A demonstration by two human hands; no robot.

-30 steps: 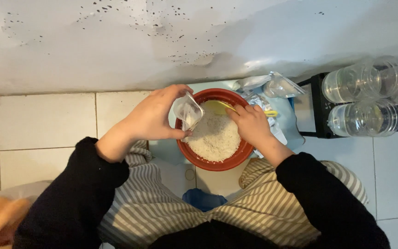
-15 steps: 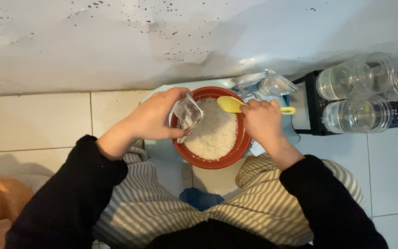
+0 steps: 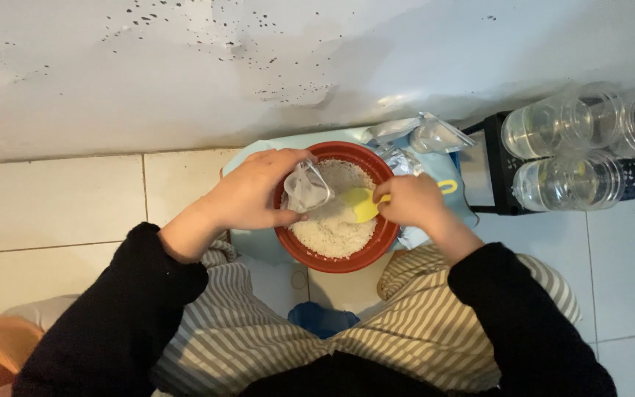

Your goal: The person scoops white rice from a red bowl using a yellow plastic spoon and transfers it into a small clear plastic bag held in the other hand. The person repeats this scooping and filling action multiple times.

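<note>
Both hands are over the red bowl [image 3: 332, 257], which sits on the tiled floor [image 3: 60, 213] close to the white wall [image 3: 185, 73]. My left hand [image 3: 248, 195] has its fingers closed around a small clear cup [image 3: 307, 187], tilted over the bowl's left rim. My right hand [image 3: 413, 200] has its fingers clamped on the handle of a yellow spatula [image 3: 361, 204], whose blade lies on the rice [image 3: 328, 228].

The bowl's far edge lies just beside the wall, so room is tight there. Crumpled clear bags [image 3: 420, 136] lie at the bowl's upper right, touching or nearly touching its rim. Further right, well apart from my hand, a black rack [image 3: 497, 169] carries clear jars [image 3: 560, 180] lying on their sides. To the left the tiles run open. My knees in striped cloth [image 3: 259, 345] close in the near side, with a blue thing [image 3: 321, 320] between them.

Rice fills the bowl's lower half in a white, grainy heap, banked toward me; the red inner wall shows bare at the far side. The cup looks see-through and mostly empty.
</note>
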